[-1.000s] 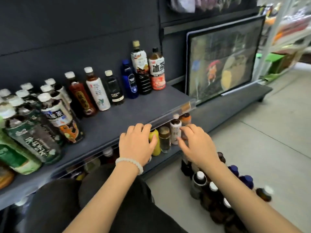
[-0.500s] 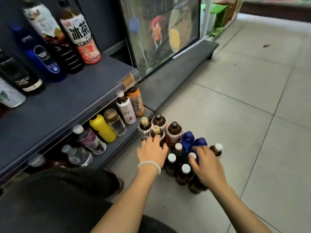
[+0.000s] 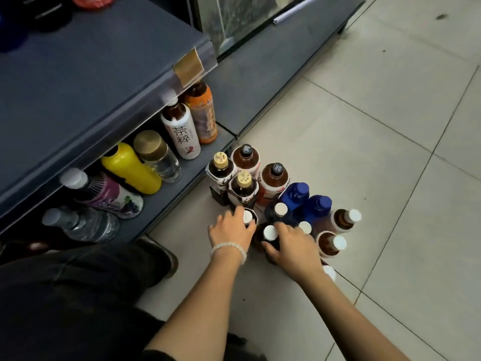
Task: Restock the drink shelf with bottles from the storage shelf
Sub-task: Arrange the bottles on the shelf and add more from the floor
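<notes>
Bottles stand clustered upright on the tiled floor just beside the low shelf. Left hand, a bead bracelet at its wrist, curls its fingers around a white-capped bottle. Right hand wraps loosely around another white-capped dark bottle.

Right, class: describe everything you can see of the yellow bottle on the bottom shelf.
The yellow bottle is opaque, glossy, plastic-looking and unlabelled on the visible side. It leans on the bottom shelf, its top hidden under the upper shelf's edge. A gold-lidded clear jar sits close on one side and a purple-labelled bottle on the other; contact with either is unclear.
</notes>
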Available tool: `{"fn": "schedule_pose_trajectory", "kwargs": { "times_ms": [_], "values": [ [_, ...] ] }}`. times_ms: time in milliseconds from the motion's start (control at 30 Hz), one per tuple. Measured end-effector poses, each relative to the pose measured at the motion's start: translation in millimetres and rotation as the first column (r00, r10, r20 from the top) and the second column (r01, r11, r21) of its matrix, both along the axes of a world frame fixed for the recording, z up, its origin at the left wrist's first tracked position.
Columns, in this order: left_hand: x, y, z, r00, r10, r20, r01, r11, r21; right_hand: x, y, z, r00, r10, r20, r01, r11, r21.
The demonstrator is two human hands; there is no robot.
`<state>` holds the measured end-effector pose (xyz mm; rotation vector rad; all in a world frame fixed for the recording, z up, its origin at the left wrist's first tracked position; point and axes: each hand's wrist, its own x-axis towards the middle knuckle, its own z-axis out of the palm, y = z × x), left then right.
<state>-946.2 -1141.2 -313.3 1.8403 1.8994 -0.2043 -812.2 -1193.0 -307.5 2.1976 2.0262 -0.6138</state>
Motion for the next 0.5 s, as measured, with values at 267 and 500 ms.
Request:
{"fn": "schedule_pose_trajectory", "kwargs": {
  "times_ms": [267,500],
  "values": [
    [-1.3,8.8,-6.0,0.995,0.031,0.096,-0.033,0.999,0.021,-9.0,20.8,-1.6,0.999,-0.011,-0.030,0.008,0.995,-0.095],
    [-9.1,-1.3,33.3,0.982,0.107,0.153,-0.127,0.984,0.125,-10.2,16.9,23.8,0.996,-0.005,-0.087,-0.002,0.997,-0.084]
  ]
}}
